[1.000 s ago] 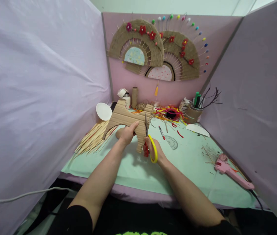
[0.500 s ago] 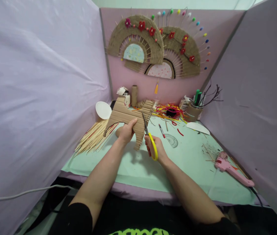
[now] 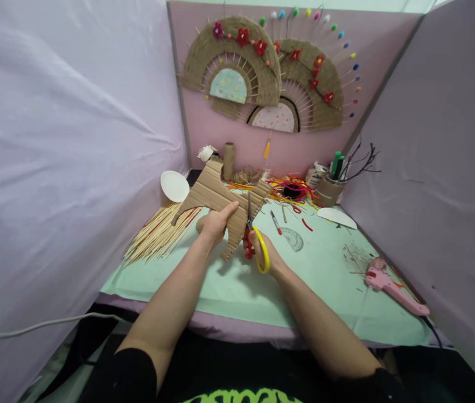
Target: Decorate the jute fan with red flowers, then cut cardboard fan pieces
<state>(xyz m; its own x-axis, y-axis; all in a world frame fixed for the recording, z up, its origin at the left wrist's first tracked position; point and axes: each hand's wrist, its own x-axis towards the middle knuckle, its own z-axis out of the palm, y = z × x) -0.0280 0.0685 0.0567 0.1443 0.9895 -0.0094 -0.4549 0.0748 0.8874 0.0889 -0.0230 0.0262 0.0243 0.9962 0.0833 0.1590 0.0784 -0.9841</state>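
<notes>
My left hand (image 3: 217,223) grips a cut piece of corrugated cardboard (image 3: 210,190), thumb on top and fingers beneath, above the table. The cardboard has curved cut-outs and ragged edges on its right side. My right hand (image 3: 265,249) holds scissors (image 3: 261,252) with one yellow and one red handle loop. Their blades point away from me and lie at the cardboard's right part, between its body and the right-hand arm. Whether the blades are fully closed is hard to make out. Behind the cardboard, a jar is mostly hidden.
Thin wooden sticks (image 3: 155,232) lie at left beside a white disc (image 3: 174,186). A marker (image 3: 276,222) and protractor (image 3: 292,239) lie right of my hands. A pink glue gun (image 3: 395,288) rests at far right. Twine-covered fans (image 3: 231,61) hang on the back wall.
The cardboard has tilted, its lower point swinging left. The scissors have turned more upright, and their red loop has come into view. Both hands keep their hold.
</notes>
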